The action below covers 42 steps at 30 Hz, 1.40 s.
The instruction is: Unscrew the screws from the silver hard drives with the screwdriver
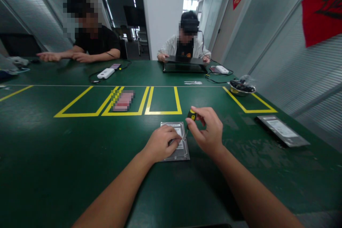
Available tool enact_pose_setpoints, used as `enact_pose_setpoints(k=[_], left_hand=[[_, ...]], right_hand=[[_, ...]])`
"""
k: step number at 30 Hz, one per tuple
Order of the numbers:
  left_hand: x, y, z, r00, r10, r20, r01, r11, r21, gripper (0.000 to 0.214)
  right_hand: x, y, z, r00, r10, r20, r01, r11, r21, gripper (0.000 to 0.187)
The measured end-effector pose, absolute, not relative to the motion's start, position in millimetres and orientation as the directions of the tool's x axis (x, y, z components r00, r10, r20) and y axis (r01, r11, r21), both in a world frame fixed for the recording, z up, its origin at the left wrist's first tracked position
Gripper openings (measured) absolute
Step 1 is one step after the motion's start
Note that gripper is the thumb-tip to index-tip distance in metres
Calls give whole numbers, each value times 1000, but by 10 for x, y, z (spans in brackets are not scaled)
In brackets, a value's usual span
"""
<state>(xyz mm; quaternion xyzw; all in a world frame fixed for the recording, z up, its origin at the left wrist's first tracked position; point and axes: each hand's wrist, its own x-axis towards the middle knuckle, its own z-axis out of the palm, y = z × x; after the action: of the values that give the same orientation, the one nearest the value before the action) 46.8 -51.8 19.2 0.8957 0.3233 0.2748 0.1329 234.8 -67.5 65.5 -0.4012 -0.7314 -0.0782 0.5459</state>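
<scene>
Hard drive [185, 152] located just below centre of frame on worktop [80, 156]; left hand [161, 143] laid over it, finger closure not determinable. Screwdriver [192, 114] clamped in right hand [210, 130], tilted. Judged risk: under off-axis pressure, nearby left fingers could be jabbed.

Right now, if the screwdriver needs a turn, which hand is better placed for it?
Probably the right hand: it already grips the yellow-and-black screwdriver, which points down near the edge of the hard drive. The left hand is over the drive, seemingly better placed to steady it.
</scene>
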Motion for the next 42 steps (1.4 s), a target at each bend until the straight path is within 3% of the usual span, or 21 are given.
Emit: enact_pose_setpoints(k=[20, 25, 31, 42], left_hand=[[472, -511, 165, 635, 652, 414, 508, -757, 412, 16], [471, -515, 165, 637, 658, 402, 513, -751, 416, 16], [465, -510, 157, 635, 655, 409, 513, -754, 410, 16], [468, -517, 167, 642, 654, 399, 515, -754, 407, 14]], right_hand=[[2348, -649, 587, -98, 477, 873, 721, 639, -268, 41], [2344, -662, 581, -118, 484, 867, 702, 658, -272, 35], [2353, -640, 581, -138, 505, 852, 655, 692, -304, 46], [2352, -645, 569, -97, 511, 854, 721, 628, -294, 41]])
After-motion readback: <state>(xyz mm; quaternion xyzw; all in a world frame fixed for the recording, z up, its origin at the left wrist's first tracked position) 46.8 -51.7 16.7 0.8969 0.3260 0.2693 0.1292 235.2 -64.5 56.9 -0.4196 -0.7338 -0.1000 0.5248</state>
